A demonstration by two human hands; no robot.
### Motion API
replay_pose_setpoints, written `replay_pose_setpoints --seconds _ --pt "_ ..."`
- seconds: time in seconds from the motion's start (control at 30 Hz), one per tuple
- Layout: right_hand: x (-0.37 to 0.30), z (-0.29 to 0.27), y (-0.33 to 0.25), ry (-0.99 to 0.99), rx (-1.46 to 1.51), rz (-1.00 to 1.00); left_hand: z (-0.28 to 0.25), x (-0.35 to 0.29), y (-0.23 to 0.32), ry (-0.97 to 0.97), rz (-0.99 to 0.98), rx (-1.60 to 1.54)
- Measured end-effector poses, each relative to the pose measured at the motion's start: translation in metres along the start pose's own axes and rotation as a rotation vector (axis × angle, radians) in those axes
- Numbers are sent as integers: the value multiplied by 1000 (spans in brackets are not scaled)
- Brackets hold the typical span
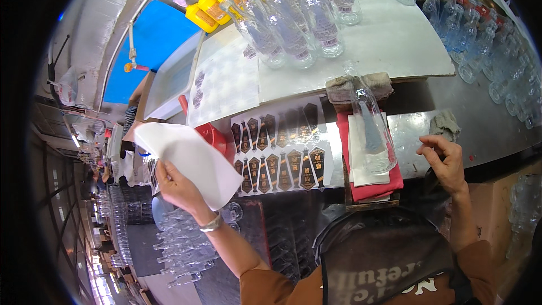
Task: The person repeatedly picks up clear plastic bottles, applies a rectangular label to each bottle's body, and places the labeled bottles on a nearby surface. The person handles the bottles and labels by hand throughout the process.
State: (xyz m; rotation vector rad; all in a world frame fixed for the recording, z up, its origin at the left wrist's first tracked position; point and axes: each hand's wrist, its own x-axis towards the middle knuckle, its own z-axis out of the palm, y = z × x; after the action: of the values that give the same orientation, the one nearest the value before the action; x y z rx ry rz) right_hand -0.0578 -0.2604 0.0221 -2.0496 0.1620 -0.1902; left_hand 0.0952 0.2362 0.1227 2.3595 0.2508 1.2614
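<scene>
A white sheet of paper, slightly bowed, is gripped at its lower left edge by my left hand. Beneath its right edge lies a sheet of dark, pointed labels with gold marks, spread flat on the metal table. A clear glass bottle rests on its side in front of me, its neck on a rolled cloth and its base on a white pad over a red cloth. Right of the bottle, my right hand hovers with loosely bent fingers, apparently holding nothing.
Several clear bottles stand on the white board ahead, with yellow bottles behind. More glass bottles crowd the right side and others fill the lower left. A grey rag lies near my right hand.
</scene>
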Motion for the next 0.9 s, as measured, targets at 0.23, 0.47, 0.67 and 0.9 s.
replay_pose_setpoints --seconds 0.23,0.47,0.67,0.9 --pt "64 46 -122 -278 353 -413 13 -84 173 -77 547 -244" --pt "113 3 -108 -119 311 -519 12 -172 206 -612 550 -688" --pt "116 -194 -74 443 213 -319 32 -178 202 -684 481 -856" --pt "123 -378 -15 872 953 -585 25 -171 189 -671 462 -787"
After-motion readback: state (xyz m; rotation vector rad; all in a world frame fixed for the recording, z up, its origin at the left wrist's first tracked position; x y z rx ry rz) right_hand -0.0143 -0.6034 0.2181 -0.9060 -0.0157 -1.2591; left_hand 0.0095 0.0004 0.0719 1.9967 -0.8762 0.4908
